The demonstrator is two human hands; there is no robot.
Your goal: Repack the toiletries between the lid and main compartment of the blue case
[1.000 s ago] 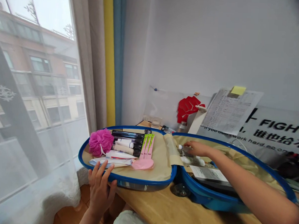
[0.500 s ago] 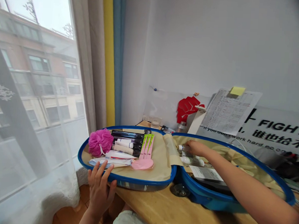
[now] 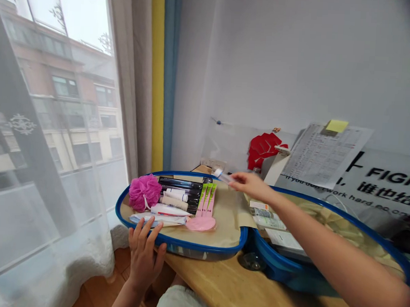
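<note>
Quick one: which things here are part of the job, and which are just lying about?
In the job: right grip holding a small clear bottle; left grip at the open blue suitcase; pink bath puff; packed bottles.
Lying about: red fist cutout; printed sheet; yellow sticky note.

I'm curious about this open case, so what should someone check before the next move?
1. Right hand on the small clear tube: ok, pinched in the fingertips.
2. Left hand on the blue rim of the open case: cannot tell whether it touches.
3. Case resting on the wooden table: not ok, its nearer shell appears to overhang the edge.
4. Pink bath sponge and white tube within the rim: ok.
5. Bottles lying in the other shell: ok.
</note>
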